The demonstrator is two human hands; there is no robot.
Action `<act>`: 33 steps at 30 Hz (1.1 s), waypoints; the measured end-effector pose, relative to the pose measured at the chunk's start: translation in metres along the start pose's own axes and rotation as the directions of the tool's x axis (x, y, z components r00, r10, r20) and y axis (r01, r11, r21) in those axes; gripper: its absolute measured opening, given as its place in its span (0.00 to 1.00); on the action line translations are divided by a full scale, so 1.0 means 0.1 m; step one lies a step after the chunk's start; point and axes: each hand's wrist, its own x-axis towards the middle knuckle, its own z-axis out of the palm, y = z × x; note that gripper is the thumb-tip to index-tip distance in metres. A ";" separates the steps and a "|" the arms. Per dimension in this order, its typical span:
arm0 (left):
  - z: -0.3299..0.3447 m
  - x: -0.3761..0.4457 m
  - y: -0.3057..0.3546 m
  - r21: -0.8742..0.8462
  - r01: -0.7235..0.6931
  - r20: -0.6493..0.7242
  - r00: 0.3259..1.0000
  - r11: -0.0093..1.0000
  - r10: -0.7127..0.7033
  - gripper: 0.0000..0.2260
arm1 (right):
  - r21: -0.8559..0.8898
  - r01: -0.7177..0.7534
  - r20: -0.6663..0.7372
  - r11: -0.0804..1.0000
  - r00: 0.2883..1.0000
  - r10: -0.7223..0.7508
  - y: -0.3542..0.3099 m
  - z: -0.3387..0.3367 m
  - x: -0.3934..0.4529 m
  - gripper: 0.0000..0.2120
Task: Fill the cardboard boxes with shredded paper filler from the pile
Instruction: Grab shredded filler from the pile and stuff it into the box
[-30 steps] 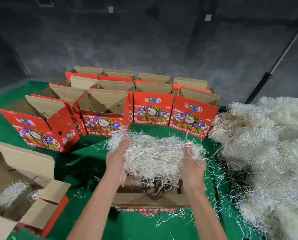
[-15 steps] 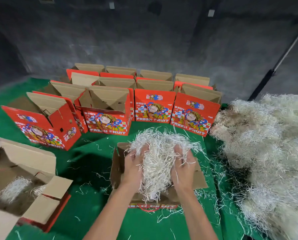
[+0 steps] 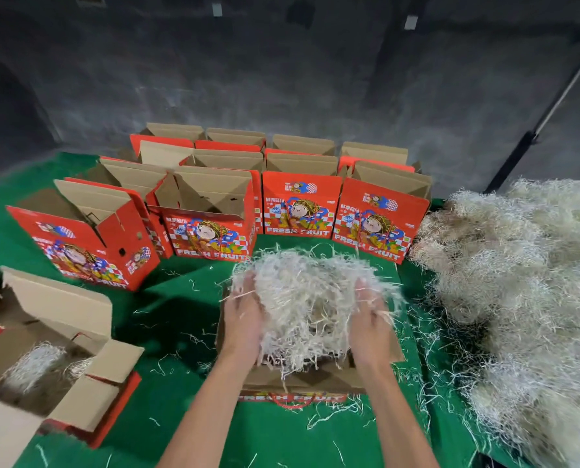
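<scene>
I am pressing my left hand [image 3: 244, 319] and right hand [image 3: 369, 322], fingers straight, against a clump of shredded paper [image 3: 302, 298], cupping it together over the open cardboard box [image 3: 302, 383].

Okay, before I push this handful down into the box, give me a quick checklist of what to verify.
1. Shredded paper sits over the open box: ok.
2. Left hand and right hand flank the bundle: ok.
3. Box flaps are clear of the opening: cannot tell, paper hides them.
4. Strands stay inside the rim: not ok, some hang over the front edge.
5. Pile within reach at right for more: ok.
</scene>
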 end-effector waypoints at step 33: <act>0.13 0.06 -0.11 0.270 0.188 0.205 0.947 0.944 -0.247 0.40 | 0.104 -0.221 0.309 0.970 0.934 0.180 0.02 0.03 -0.13 0.05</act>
